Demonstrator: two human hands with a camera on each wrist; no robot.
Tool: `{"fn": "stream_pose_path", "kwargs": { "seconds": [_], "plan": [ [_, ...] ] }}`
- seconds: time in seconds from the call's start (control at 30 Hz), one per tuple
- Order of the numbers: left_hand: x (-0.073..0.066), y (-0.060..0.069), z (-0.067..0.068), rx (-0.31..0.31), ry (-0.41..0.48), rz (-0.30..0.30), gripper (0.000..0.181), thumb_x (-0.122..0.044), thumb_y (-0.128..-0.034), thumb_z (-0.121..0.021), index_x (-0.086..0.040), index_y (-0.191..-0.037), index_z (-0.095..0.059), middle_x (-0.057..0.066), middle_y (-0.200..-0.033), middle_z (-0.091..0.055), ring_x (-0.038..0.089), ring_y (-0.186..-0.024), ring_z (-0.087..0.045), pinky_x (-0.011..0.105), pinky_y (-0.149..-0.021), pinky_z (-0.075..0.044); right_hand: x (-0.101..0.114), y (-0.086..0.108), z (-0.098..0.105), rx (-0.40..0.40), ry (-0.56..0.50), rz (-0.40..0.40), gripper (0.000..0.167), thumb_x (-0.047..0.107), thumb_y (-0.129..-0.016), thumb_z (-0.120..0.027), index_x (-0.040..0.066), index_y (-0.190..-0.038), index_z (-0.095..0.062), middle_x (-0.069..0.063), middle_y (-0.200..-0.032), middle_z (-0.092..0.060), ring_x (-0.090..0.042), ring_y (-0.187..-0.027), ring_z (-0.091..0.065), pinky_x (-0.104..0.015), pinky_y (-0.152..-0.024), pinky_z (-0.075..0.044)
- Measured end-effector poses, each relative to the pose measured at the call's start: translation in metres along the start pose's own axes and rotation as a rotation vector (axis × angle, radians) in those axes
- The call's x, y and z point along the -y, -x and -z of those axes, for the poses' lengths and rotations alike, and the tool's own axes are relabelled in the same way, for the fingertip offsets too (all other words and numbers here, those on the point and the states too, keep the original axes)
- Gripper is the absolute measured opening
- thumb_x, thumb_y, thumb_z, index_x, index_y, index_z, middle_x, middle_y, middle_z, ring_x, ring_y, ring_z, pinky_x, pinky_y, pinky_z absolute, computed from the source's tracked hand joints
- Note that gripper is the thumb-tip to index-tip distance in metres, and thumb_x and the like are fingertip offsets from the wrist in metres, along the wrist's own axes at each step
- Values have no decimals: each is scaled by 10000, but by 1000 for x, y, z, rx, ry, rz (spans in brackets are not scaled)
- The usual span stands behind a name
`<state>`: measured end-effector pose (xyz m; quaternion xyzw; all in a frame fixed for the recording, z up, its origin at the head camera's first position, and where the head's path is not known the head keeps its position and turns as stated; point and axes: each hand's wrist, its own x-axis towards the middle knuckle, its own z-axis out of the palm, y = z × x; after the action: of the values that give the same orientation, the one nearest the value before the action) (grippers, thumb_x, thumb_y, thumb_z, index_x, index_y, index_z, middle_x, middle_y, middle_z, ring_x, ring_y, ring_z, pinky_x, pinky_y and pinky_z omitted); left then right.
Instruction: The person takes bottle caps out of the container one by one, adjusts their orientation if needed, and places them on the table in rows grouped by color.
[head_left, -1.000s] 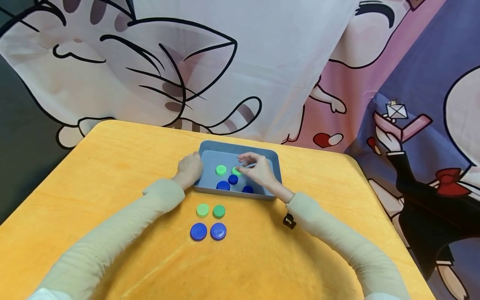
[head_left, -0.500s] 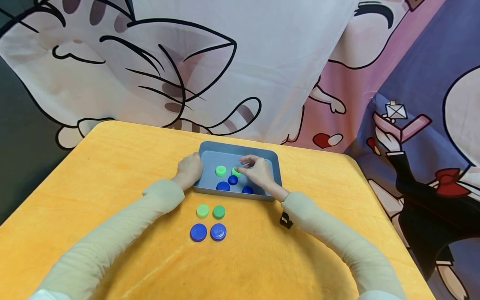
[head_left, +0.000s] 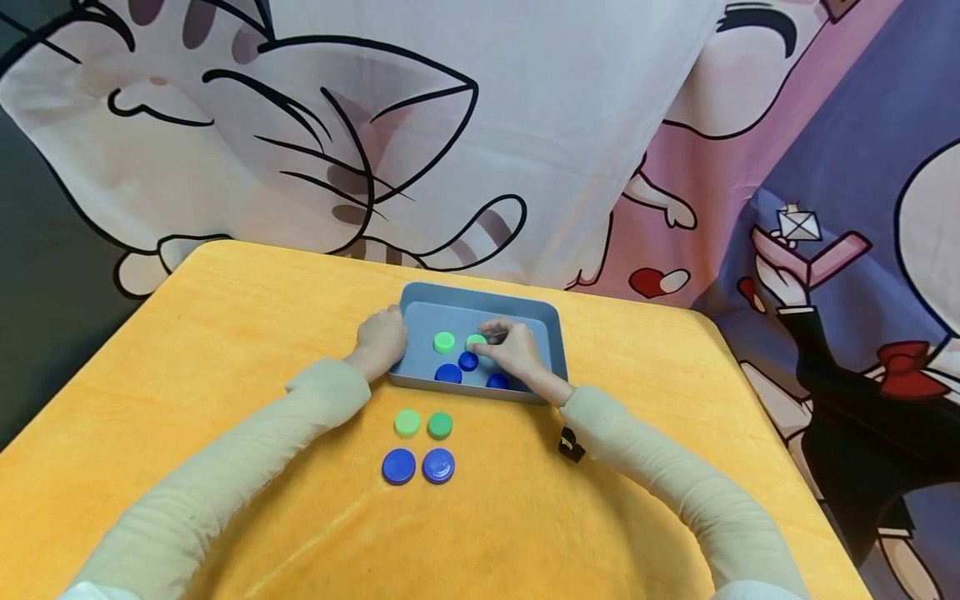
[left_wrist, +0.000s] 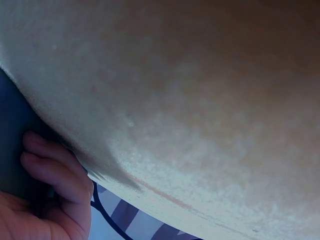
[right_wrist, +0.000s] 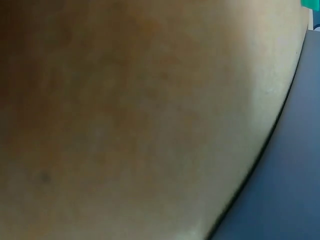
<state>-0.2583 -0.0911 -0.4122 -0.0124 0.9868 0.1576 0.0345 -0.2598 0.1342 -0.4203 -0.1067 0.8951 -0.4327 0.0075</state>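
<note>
I am judging the light green bottle cap [head_left: 474, 339] by my right hand [head_left: 514, 350] to be light, stiff plastic, hard to break but perhaps slippery on its smooth face, so I am favouring its rim, thumb and finger on opposite sides. It is lying inside the blue-grey tray [head_left: 427, 317], right at my right fingertips, with a small dark blue cap [head_left: 468, 362] just on my side of it and a second green cap [head_left: 444, 342] near it on the left. My right thumb and fingers are standing bent around it with little gap between them; I cannot tell whether they are pinching it or only touching. My left hand [head_left: 381, 339] is gripping the tray's left edge, fingers curled; that wall is looking thin and rigid enough to hold steady.
</note>
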Motion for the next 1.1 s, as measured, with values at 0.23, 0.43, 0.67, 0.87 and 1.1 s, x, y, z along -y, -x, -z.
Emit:
{"fn": "stream_pose_path", "kwargs": {
  "seconds": [0.23,0.43,0.67,0.87,1.1],
  "plan": [
    [-1,1,1,-3,-3,7,284,-129,-1012,-381,87,-1107,-539,211,-870,-639,279,-769,-664,398,-653,-568,1,0,-2,3,33,4,338,211,-766,-808,66,-1055,-709,-103,-962,-726,-198,-845,-655,-284,-749,-534],
    [-1,0,1,-7,-4,12,290,-128,-1016,-364,83,-1107,-540,226,-900,-649,307,-811,-676,413,-675,-572,4,2,-3,2,67,8,306,224,-780,-798,76,-1037,-723,-84,-904,-724,-171,-796,-635,-248,-693,-509],
    [-1,0,0,-1,-2,4,303,-133,-1020,-355,91,-1126,-531,220,-890,-644,289,-789,-668,405,-677,-572,4,2,-3,0,77,7,312,235,-780,-796,76,-1040,-728,-81,-911,-735,-165,-800,-650,-244,-696,-514],
    [-2,1,1,3,-4,8,304,-138,-1021,-361,87,-1137,-530,218,-903,-647,283,-796,-669,409,-690,-574,3,2,-4,-14,85,22,300,229,-781,-794,77,-1033,-733,-83,-913,-742,-166,-797,-665,-243,-687,-520],
    [-1,1,0,5,-8,5,305,-132,-1020,-357,94,-1131,-530,224,-890,-648,290,-789,-674,407,-670,-574,2,1,-4,-43,80,28,303,231,-772,-799,77,-1026,-737,-85,-918,-744,-176,-818,-682,-274,-721,-545]
  ]
}}
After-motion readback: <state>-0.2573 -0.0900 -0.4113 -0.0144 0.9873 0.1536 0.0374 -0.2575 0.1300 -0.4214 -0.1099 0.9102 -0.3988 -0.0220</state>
